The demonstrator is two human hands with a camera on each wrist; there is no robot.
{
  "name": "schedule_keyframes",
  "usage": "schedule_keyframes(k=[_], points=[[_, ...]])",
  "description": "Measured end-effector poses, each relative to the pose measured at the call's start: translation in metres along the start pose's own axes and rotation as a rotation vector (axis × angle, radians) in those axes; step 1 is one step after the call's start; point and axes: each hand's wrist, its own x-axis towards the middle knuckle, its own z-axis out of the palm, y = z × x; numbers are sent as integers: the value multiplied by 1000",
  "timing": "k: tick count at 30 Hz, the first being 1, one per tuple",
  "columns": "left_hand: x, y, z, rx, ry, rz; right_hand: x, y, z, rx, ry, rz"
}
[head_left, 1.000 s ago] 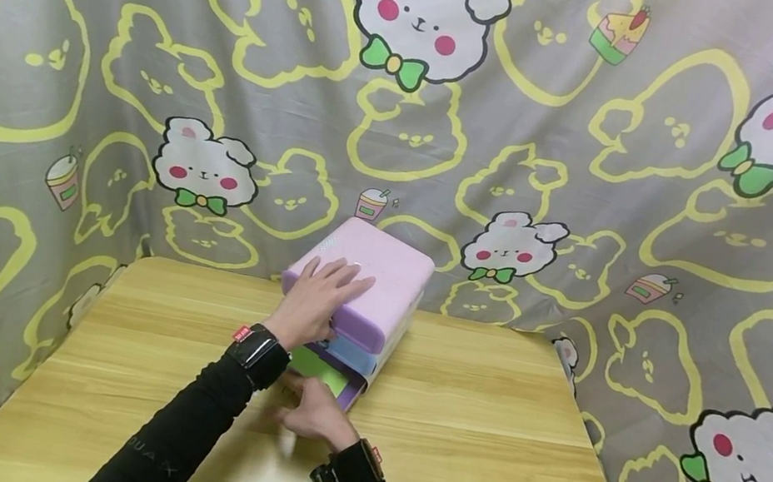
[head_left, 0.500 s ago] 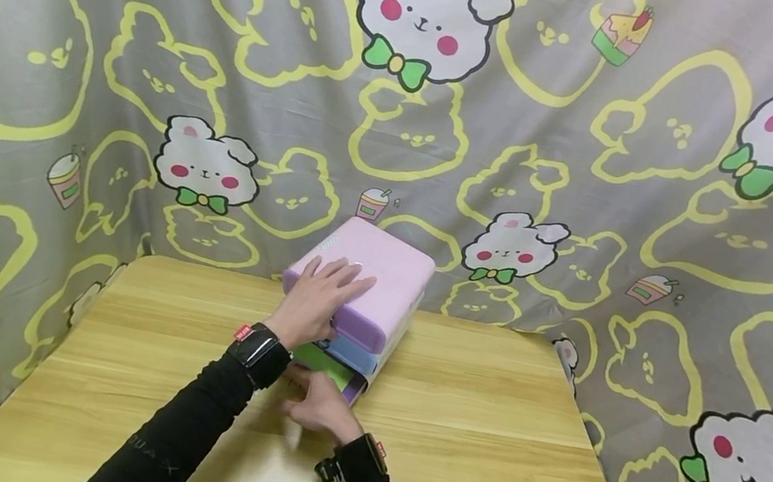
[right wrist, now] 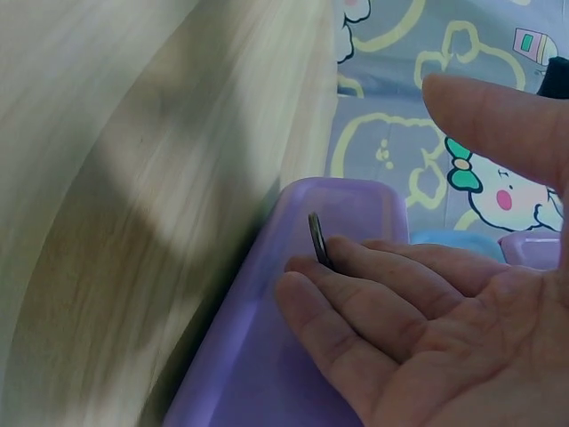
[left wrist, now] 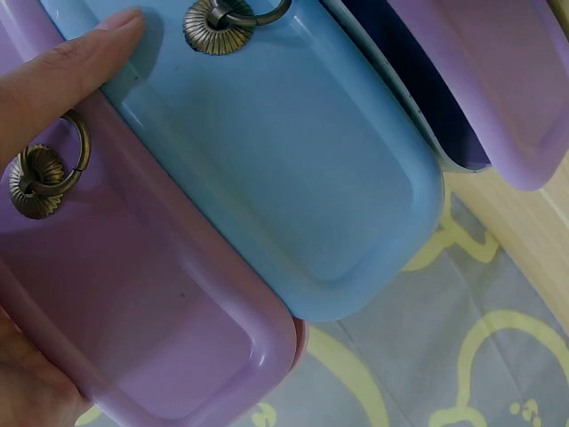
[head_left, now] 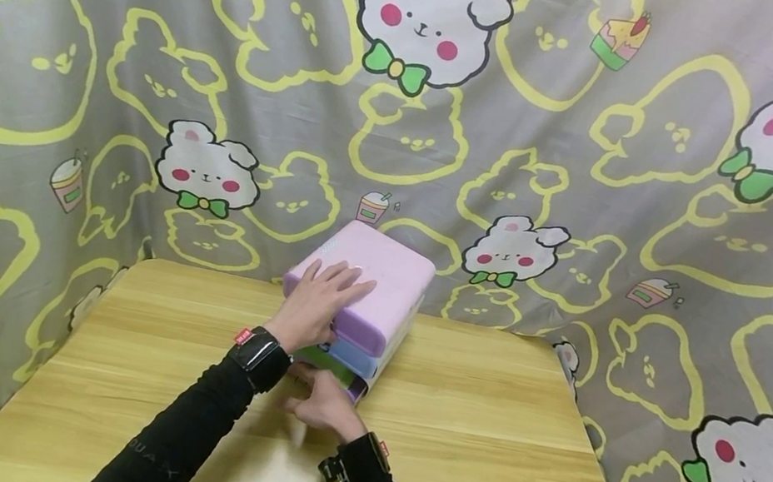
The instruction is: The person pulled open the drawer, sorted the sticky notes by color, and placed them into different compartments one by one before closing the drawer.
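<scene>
A small chest of drawers with a pink top (head_left: 380,282) stands on the table. Its upper purple drawer (left wrist: 196,302) and blue middle drawer (left wrist: 293,178) have round metal ring pulls. The purple bottom drawer (right wrist: 267,374) sticks out a little, with a green surface (head_left: 337,364) showing inside. My left hand (head_left: 316,301) rests over the top's front edge, fingers spread, thumb down on the blue drawer's front. My right hand (head_left: 323,401) presses the bottom drawer's front with nearly straight fingers, thumb held away. The bottom drawer's ring pull (right wrist: 318,240) stands up beside those fingertips.
The wooden table (head_left: 476,441) extends around the chest on both sides and in front. A grey curtain (head_left: 414,161) printed with rabbits hangs behind it, close to the chest's back, and along both sides.
The bottom drawer has slid further into the chest, so less green shows. My right hand has moved slightly forward with it. My left hand has stayed on the top.
</scene>
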Motion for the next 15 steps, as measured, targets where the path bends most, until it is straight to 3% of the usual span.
schedule_keyframes(k=[15], points=[[0, 0, 0, -1, 12, 7, 8, 8, -7, -34, 34, -18]])
